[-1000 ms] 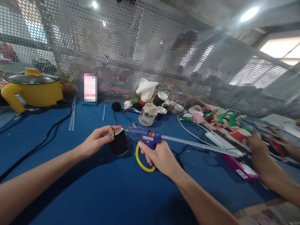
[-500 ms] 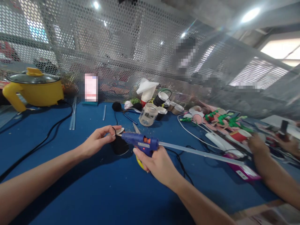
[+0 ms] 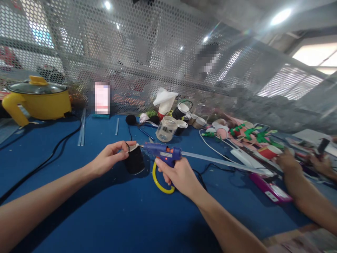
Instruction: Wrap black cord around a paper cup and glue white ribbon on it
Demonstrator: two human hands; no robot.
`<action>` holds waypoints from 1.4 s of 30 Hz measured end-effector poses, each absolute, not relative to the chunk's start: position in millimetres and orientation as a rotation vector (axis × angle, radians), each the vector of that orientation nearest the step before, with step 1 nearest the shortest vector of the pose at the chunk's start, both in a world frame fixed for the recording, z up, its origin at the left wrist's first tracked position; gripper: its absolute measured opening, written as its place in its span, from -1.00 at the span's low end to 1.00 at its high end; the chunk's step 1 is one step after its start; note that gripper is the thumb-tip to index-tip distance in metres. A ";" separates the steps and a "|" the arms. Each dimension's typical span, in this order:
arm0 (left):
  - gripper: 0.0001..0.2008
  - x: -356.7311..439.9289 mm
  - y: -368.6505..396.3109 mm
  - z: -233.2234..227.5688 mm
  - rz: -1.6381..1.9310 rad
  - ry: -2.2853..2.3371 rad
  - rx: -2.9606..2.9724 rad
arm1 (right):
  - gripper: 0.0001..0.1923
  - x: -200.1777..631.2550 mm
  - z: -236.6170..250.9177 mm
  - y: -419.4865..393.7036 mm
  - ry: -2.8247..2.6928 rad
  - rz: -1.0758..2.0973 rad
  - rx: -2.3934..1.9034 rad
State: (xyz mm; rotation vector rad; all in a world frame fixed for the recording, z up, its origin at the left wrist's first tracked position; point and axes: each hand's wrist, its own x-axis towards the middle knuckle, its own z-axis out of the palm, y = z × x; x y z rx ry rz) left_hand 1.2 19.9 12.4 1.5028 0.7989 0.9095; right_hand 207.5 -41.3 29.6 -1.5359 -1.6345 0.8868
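Gripping a blue glue gun (image 3: 163, 153) by its handle, the right hand (image 3: 177, 174) has its fingers wrapped shut around the grip, and the nozzle points left at the top of a small black cup (image 3: 134, 160) standing on the blue bench (image 3: 110, 211). A clear glue stick (image 3: 223, 163) juts out of the gun's back end toward the right, and a yellow wire loop (image 3: 158, 180) hangs below the handle. The left hand (image 3: 109, 158) pinches the near rim of the black cup, thumb and fingers closed narrowly on the edge where a pale disc sits; the nozzle tip looks to be touching or just beside that disc, though I cannot tell which. The cup sits between the two hands, near the middle of the bench. Farther back stand a clear glass jar (image 3: 166, 129), a stack of white paper cups (image 3: 165, 100) and several more dark cups (image 3: 181, 109), all against a perforated metal screen (image 3: 131, 52). A yellow electric pot (image 3: 38, 98) with a glass lid sits at the far left, its black cable (image 3: 52, 151) trailing across the bench. On the right, another person's hand (image 3: 288, 161) rests among green and pink craft pieces (image 3: 247, 133), beside a pink phone-like object (image 3: 271, 188).
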 end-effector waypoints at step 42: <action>-0.89 -1.1 19.2 12.6 0.873 0.807 1.791 | -0.71 270.8 75.9 56.7 -1.252 0.496 -1.846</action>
